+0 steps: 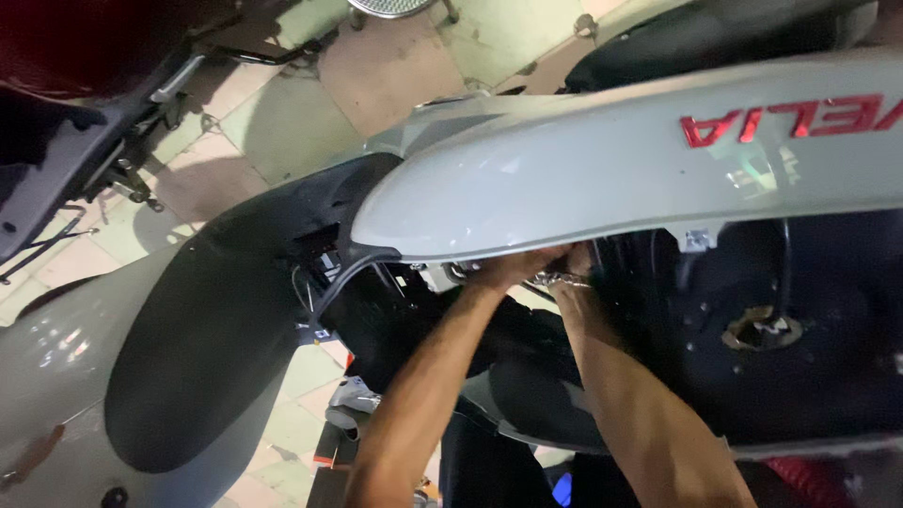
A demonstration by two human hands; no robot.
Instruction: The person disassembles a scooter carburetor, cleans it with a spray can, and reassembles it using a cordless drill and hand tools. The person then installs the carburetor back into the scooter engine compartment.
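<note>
A scooter fills the view, with a pale grey side panel [602, 169] bearing red lettering across the upper right. Both my arms reach up under the lower edge of that panel. My left hand [508, 270] is tucked beneath the rim, fingers curled against parts I cannot make out. My right hand [576, 266] sits right beside it, mostly hidden under the panel, touching a small metal piece [555, 279] that glints there. Whether either hand grips anything is hidden. A black inner housing [781, 329] with a round hole lies to the right of my hands.
A black fender-like cover [202, 357] and a grey body panel [52, 367] lie at the left. Another dark vehicle frame [66, 132] stands at the upper left on a tiled floor [282, 113]. A metal part [353, 395] rests on the floor below.
</note>
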